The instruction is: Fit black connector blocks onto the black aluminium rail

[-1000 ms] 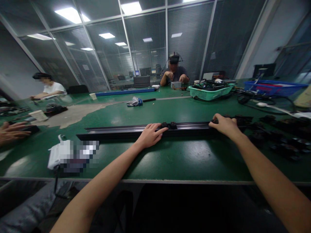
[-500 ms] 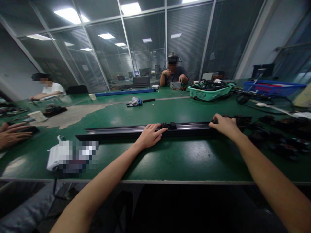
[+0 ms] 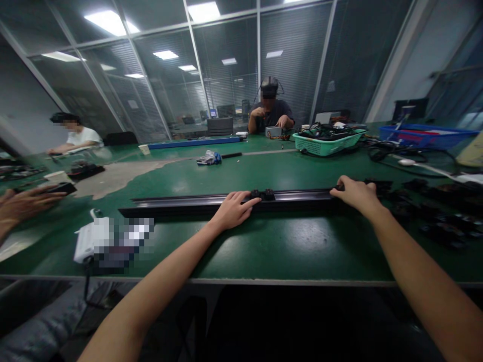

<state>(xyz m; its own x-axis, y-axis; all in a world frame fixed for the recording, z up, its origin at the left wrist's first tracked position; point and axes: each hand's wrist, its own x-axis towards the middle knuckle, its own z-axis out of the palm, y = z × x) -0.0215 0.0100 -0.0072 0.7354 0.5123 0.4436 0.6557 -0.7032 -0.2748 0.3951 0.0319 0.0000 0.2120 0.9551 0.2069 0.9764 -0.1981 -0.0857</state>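
Bracing a long, stiff black metal rail [image 3: 294, 198], an open left hand [image 3: 232, 211] lies atop it, a curled right hand's [image 3: 354, 195] hold unclear.

Glazed partition [image 3: 294, 60] with slatted blinds [image 3: 230, 95]; recessed ceiling light panels [image 3: 109, 22]; white side wall [image 3: 22, 100]; black office chair [image 3: 121, 139]; long green-topped bench [image 3: 264, 246].

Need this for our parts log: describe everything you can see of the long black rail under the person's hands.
The long black rail is a straight, dark bar, apparently metal with a glossy top face, lying flat on the green bench, roughly parallel to its near edge. Two small black knobbed fittings sit on it near the middle. The left hand rests on it beside them, and the right hand covers its right stretch, hiding where it ends.
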